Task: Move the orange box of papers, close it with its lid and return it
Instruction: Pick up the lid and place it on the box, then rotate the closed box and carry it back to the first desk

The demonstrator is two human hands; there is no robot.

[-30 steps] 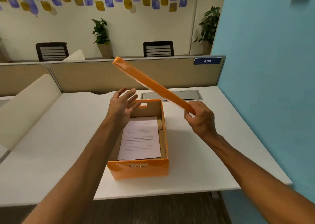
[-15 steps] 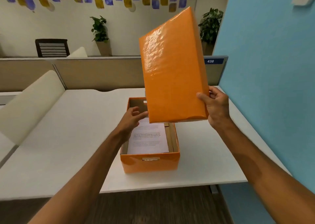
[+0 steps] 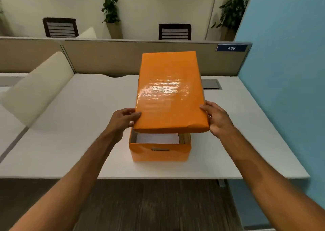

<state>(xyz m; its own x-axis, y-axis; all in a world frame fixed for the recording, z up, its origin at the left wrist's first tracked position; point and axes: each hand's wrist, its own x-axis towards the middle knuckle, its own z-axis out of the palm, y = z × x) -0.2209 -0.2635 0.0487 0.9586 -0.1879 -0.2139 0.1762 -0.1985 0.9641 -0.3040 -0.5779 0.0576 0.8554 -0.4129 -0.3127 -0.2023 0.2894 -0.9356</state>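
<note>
Both hands grip the glossy orange lid [image 3: 169, 93] by its near corners: the left hand [image 3: 123, 120] is closed on the left edge with the thumb lying on top and the fingers curled beneath, and the right hand [image 3: 217, 119] clamps the right edge the same way, thumb over the top, fingers under the rim. The lid is held between them, above the open orange box [image 3: 159, 151] and not yet seated — its near edge stands clear of the box's front rim. The box sits on the white desk [image 3: 73, 125] just below the hands. Through the gap only a strip of white paper [image 3: 157, 139] and a brown inner wall to its right show; the lid hides the rest of the contents, and any print on the sheet cannot be read. A slot handle marks the box's front face. Beyond the right hand, on the partition, a blue tag [image 3: 231, 48] reads "438".
</note>
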